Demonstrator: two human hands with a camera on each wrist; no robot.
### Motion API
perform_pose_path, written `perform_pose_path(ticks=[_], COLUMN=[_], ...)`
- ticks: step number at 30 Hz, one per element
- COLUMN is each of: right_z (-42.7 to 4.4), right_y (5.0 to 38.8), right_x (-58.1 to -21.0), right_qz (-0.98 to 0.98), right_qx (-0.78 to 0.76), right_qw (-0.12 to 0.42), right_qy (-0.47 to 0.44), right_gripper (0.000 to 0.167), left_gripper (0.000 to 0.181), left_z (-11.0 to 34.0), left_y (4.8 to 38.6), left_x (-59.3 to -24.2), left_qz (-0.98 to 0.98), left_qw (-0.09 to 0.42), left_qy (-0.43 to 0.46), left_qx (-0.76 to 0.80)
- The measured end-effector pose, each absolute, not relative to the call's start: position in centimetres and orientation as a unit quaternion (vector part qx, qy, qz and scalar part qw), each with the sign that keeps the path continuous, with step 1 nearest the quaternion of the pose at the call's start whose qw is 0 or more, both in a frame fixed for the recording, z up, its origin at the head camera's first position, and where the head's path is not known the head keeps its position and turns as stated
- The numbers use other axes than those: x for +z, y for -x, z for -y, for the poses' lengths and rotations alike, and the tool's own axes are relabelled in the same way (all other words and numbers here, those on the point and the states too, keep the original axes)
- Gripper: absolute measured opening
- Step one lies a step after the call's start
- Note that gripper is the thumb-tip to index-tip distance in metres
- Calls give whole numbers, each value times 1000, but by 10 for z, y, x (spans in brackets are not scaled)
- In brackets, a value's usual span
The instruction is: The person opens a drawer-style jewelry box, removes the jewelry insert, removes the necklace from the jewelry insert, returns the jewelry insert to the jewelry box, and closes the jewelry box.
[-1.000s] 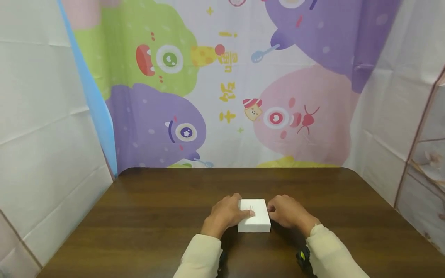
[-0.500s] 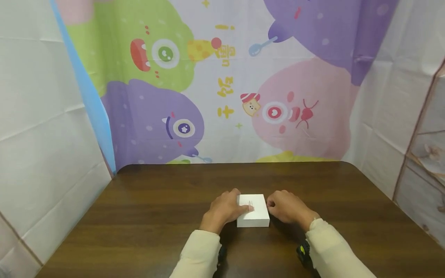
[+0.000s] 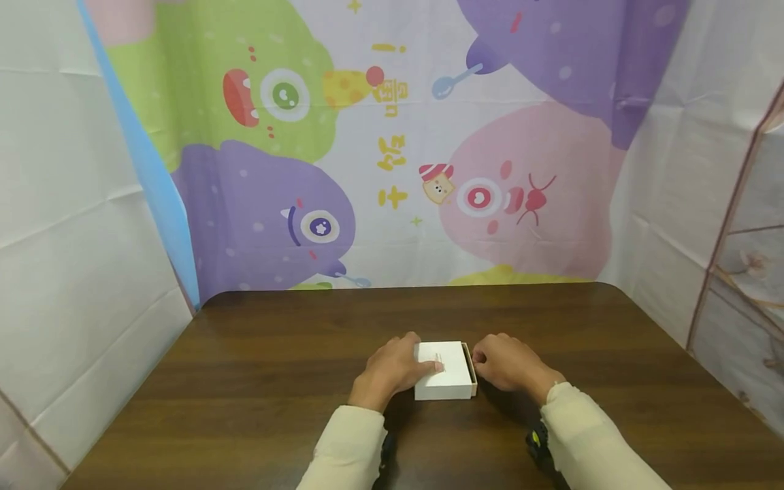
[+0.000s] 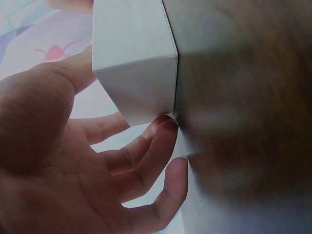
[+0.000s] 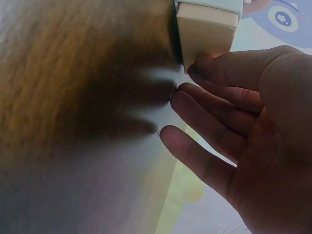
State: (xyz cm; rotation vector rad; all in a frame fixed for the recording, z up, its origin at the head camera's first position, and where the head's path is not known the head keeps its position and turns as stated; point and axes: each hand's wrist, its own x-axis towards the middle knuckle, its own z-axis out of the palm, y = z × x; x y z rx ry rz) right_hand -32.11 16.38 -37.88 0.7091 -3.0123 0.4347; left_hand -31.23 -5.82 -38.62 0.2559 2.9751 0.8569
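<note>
White box (image 3: pixel 452 374): lies flat on the wood-grain worktop (image 3: pixel 294 354), about midway between its left and right edges and well in from the far edge; the near edge is out of view.
Inner tray (image 5: pixel 207 34): its pale end stands slightly proud of the box's right side, a dark gap showing behind its rim; contents unseen.
Left grip (image 3: pixel 390 371): clasps the white box, thumb across the top face, fingers curled at the left side.
Right grip (image 3: pixel 507 364): thumb and a finger pinch at the tray's end, low down; whether a tab lies between them is hidden.
Spill risk: a hard tug could free the tray with a jerk, tipping whatever it may carry toward the worktop's right edge.
Jam risk: too firm a press from the left thumb could bind the tray; too light, and the whole box could skid.
</note>
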Motion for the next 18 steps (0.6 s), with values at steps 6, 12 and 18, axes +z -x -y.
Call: perform_pose_path(ticks=[6, 12, 18], right_z=[-169, -169, -164], right_y=[319, 323, 323], right_x=[-382, -382, -381], right_qz=[966, 966, 968], right_qx=[134, 138, 132], right_qw=[12, 11, 5], right_qy=[-221, -219, -212], right_gripper=[27, 22, 16], left_gripper=[61, 61, 62], left_z=[55, 57, 62], left_y=[314, 318, 316], left_x=[-390, -391, -389], left_qz=[-956, -957, -956], left_qw=[20, 13, 21], left_qy=[-89, -89, -90], left_qx=[279, 276, 277])
